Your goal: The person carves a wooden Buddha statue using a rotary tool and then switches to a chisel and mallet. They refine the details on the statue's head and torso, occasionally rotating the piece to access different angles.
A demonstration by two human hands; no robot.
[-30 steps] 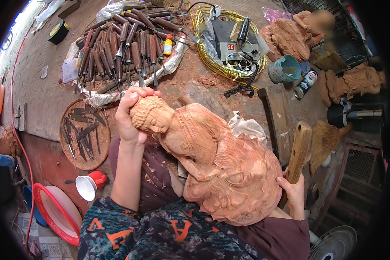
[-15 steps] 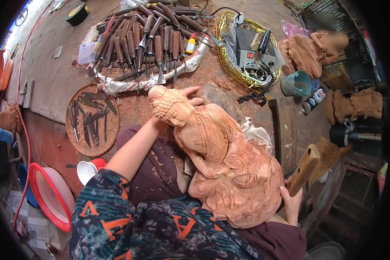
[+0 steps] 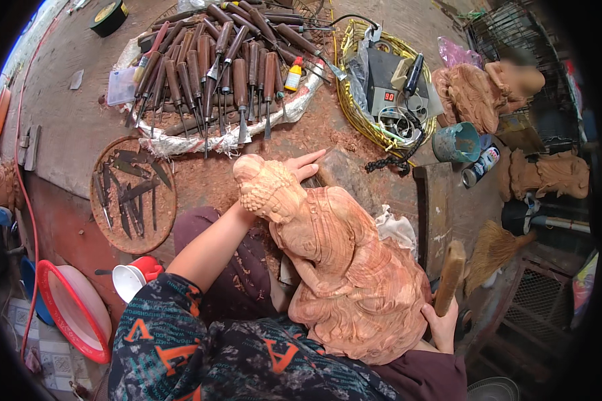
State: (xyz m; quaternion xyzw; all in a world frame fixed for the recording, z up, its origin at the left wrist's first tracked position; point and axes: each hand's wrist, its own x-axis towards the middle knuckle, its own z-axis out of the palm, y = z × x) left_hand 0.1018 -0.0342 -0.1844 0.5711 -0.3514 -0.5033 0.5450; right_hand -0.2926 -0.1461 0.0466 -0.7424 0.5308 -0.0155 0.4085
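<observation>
A carved wooden statue [image 3: 354,267] of a seated figure with a curled-hair head leans across my lap, its head toward the upper left. My left hand [image 3: 304,165] reaches behind the statue's neck. Its fingers stretch out flat past the far side, and the statue's head hides the palm. At the statue's lower right, my right hand [image 3: 443,326] is closed on a flat wooden club [image 3: 451,277] that stands up from the grip. The thumb of that hand lies against the statue's base, and its other fingers are mostly hidden.
Ahead lies a tray of wooden-handled chisels [image 3: 207,73]. A round board with knives [image 3: 137,240] sits at left, above a red-rimmed basin [image 3: 47,281]. A yellow basket [image 3: 354,110] holds an electric control box [image 3: 388,80]. At right are a teal cup [image 3: 453,144], spray can [image 3: 481,166] and broom [image 3: 491,257].
The statue has turned slightly, its head tipping and its base shifting a little left. The club in my right hand has turned to show its narrow edge. My left fingers have straightened.
</observation>
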